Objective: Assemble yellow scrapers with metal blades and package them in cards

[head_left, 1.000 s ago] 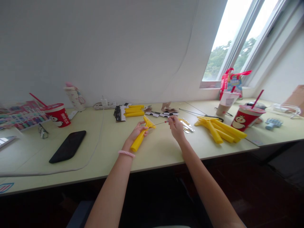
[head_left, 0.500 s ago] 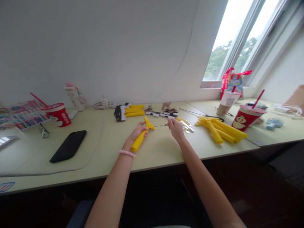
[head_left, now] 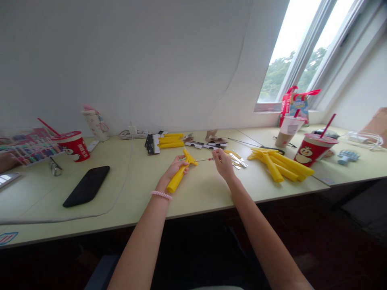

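Note:
My left hand (head_left: 174,169) is shut around a yellow plastic handle-like piece (head_left: 178,176), whose forked end sticks out past my fingers. My right hand (head_left: 223,163) pinches a thin metal rod with a red mark (head_left: 205,160), and the rod points left toward the yellow piece. Its far tip is close to the forked end, but I cannot tell if they touch. Beyond my right hand lie shiny foil strips (head_left: 237,160), and to the right is a heap of yellow plastic bars (head_left: 278,166). A small stack of similar bars (head_left: 171,142) lies at the back.
A black phone (head_left: 86,186) and red cup (head_left: 74,146) stand left on the pale green table (head_left: 199,193). Another red cup (head_left: 313,150), a plastic cup (head_left: 287,131), and a power strip (head_left: 133,135) also stand there. Another person's hand (head_left: 6,161) enters at the far left.
Another person's hand has entered at the far left. My right hand has shifted slightly left, with the rod nearer the yellow piece.

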